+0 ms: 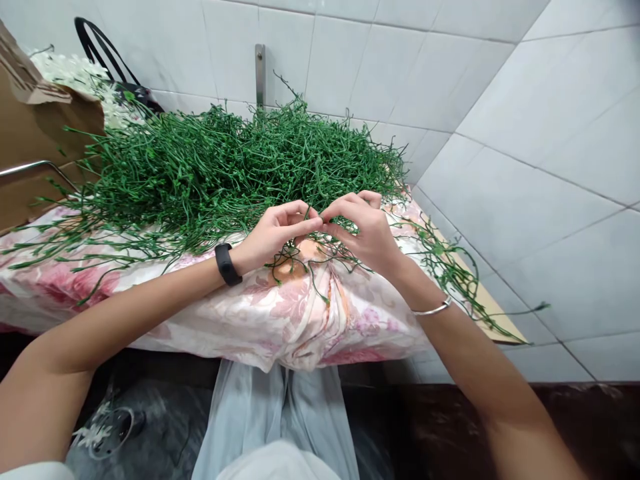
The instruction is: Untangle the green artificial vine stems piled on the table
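Note:
My left hand (pixel 285 230), with a black band on its wrist, is closed in a pinch just in front of a big heap of thin green stems (pixel 225 160). Its fingertips meet those of my right hand (pixel 367 230), which is also pinched and has a silver bangle below it. A bit of a green stem (pixel 307 211) shows between the fingers; the rest of it is hidden by them. Under both hands, loose stems (pixel 320 287) lie on a floral cloth (pixel 370 327) covering the table.
White flowers (pixel 75 77) and a black-handled bag (pixel 135 93) are at the back left, behind a cardboard box (pixel 35 120). A small bunch of stems (pixel 455 273) lies on the right by the board edge (pixel 500 327). Tiled walls (pixel 350 60) stand behind and right.

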Motion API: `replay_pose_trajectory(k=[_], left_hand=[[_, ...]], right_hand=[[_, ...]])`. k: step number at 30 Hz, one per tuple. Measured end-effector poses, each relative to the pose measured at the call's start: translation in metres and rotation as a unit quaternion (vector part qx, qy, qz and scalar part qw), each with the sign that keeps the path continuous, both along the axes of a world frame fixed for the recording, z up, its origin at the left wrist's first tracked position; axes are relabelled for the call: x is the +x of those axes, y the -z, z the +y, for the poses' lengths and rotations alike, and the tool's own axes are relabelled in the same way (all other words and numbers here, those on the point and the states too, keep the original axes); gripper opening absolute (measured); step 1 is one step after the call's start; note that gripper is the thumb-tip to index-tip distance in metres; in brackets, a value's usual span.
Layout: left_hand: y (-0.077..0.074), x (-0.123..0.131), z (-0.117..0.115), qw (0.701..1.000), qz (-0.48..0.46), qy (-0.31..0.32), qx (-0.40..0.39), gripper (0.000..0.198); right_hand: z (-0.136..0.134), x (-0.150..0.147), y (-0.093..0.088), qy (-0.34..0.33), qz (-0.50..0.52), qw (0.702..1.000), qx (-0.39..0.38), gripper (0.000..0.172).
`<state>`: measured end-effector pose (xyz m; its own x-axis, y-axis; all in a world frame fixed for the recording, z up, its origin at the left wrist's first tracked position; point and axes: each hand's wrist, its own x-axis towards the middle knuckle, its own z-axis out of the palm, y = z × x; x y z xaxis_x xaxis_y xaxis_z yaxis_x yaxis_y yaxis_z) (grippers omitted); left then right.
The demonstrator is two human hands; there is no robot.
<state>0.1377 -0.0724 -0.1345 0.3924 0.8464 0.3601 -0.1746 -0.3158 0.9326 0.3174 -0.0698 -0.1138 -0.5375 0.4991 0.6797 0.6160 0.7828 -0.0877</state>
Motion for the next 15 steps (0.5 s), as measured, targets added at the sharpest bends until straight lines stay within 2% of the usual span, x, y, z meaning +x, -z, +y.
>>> replay_pose_trajectory(k=[7, 10, 15], left_hand=[[-0.0042, -0.0017, -0.0047, 0.997, 0.05, -0.048, -0.012, 0.014], [-0.0022, -0.0034, -0.0045, 0.993, 0.091, -0.065, 0.034, 0.015], [-0.0013, -0.003, -0.005, 0.979, 0.134, -0.113, 0.103, 0.013]], right_hand=[[0.003, 0.002, 0.0005, -0.002, -0.031, 0.999, 0.04, 0.014], [0.0044, 0.0038, 0.0006, 0.004, -0.065, 0.995, 0.079, 0.015], [0.0038, 0.0079, 0.0007, 0.012, -0.132, 0.973, 0.19, 0.02]])
